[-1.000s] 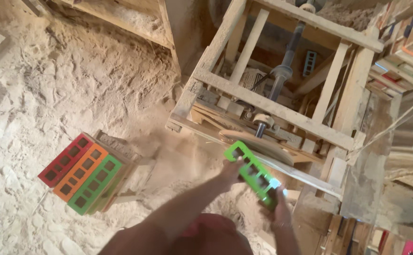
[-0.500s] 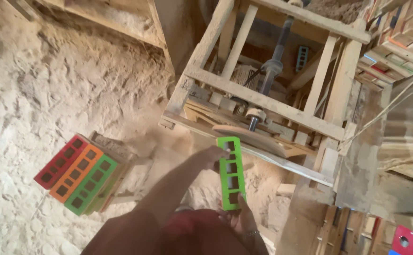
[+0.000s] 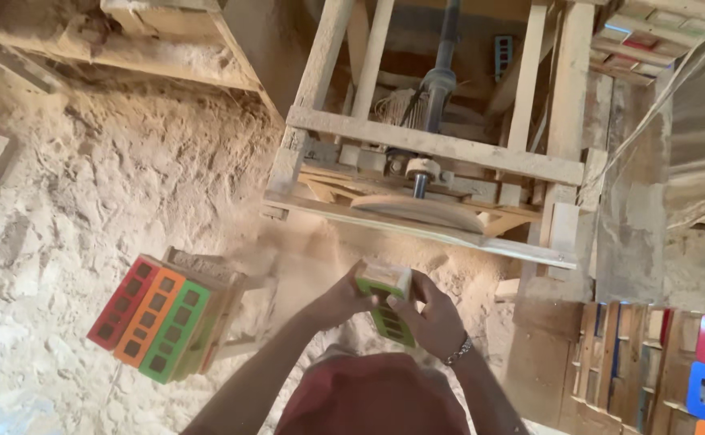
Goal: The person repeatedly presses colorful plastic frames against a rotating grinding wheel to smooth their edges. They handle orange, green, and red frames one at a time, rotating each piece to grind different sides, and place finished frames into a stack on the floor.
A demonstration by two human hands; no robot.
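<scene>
both hands grip green slotted block

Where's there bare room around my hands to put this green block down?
Both hands, left hand and right hand, hold the green slotted block. Free: sawdust ground left of the wooden machine frame, above the stack of coloured blocks. Crowded: under the sanding disc, and the painted boards at right.

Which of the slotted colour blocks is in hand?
The green block, gripped by left hand and right hand. The red, orange and green ones sit stacked on the stand, untouched.
</scene>
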